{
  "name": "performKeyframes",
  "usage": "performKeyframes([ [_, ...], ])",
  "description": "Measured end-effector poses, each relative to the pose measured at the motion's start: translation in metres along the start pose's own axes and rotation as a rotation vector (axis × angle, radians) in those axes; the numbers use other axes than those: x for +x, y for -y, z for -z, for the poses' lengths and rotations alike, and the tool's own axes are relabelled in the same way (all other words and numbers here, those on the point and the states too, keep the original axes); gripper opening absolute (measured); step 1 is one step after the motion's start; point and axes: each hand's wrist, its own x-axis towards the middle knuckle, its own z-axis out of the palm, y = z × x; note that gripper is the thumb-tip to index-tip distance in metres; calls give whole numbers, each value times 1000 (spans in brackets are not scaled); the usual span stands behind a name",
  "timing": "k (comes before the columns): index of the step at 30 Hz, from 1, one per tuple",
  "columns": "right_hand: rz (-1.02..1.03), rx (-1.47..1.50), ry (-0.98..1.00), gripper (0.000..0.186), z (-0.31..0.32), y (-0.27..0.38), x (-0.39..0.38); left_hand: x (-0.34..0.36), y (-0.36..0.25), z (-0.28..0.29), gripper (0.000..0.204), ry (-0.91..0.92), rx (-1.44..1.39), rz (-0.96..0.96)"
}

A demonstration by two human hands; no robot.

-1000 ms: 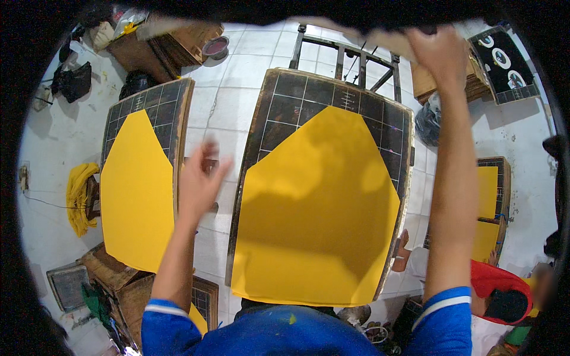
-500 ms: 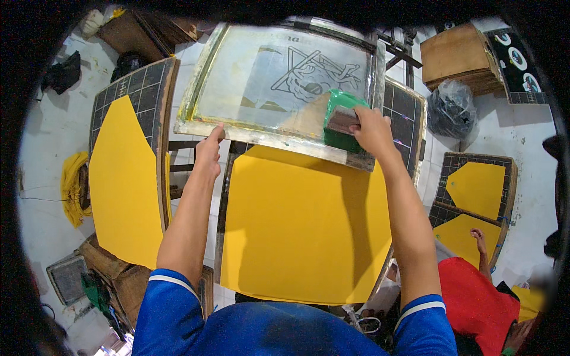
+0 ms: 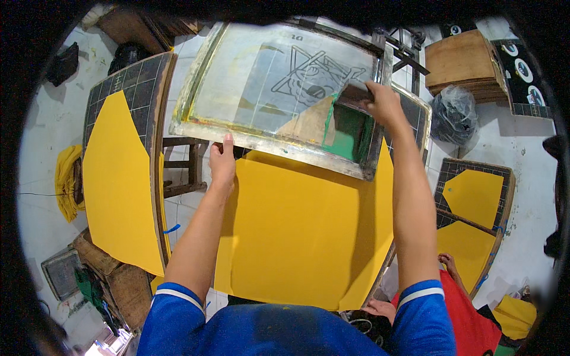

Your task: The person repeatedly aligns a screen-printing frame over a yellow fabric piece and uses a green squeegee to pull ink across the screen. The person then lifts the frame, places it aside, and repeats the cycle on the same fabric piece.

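— Nearest, at 6 o'clock?
— Blue sleeves, both forearms reaching up. Between them a yellow sheet, flat on a gridded board, so well backed from below.

— Left hand?
— Left hand at 10 o'clock of the sheet, fingers together, closed on the near rail of the frame. Part of the grip under the rail hidden. Probably placed mid-rail to carry the weight evenly.

— And the frame itself?
— At 12 o'clock, above the sheet's far edge, near rail overlapping it. Looks raised rather than flat down; touching the sheet or not, cannot tell. Grey mesh with a line drawing showing through.

— Right hand?
— Right hand at 1 o'clock, fingers clamped over the squeegee, inside the frame's right end. Blade resting on the mesh by a pool of green ink. Seemingly parked in that corner to keep the ink off the drawing.

— Off to the sides?
— At 9 o'clock a second board with its own yellow sheet. At 3 to 4 o'clock two smaller boards with yellow pieces, laid apart, likely so none touch. At 5 o'clock a person in red, one hand by the board's corner.

— Farthest?
— At 2 o'clock a black bag, beyond it a wooden box.
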Motion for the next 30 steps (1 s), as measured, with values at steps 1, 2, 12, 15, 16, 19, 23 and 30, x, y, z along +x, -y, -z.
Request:
performKeyframes([
  [1, 4, 59, 51, 36, 6, -11, 16, 2, 4, 0, 57, 1, 47, 4],
  [2, -21, 158, 181, 39, 8, -19, 28, 5, 8, 0, 58, -5, 90, 9],
  [12, 7, -1, -289, 31, -35, 39, -83, 10, 25, 0, 66, 33, 60, -50],
  [15, 1, 53, -262, 30, -30, 57, -114, 7, 19, -1, 65, -29, 171, -45],
  [16, -51, 58, -169, 31, -26, 57, -111, 6, 17, 0, 64, -28, 161, -61],
  [19, -15, -72, -175, 36, -9, 33, -58, 5, 10, 0, 62, -4, 110, -78],
  [23, -34, -57, -272, 26, -19, 22, -35, -1, 3, 4, 57, 40, 79, -53],
  [30, 17, 43, -398, 22, -37, 75, -139, -15, -13, 1, 50, 84, -135, -52],
])
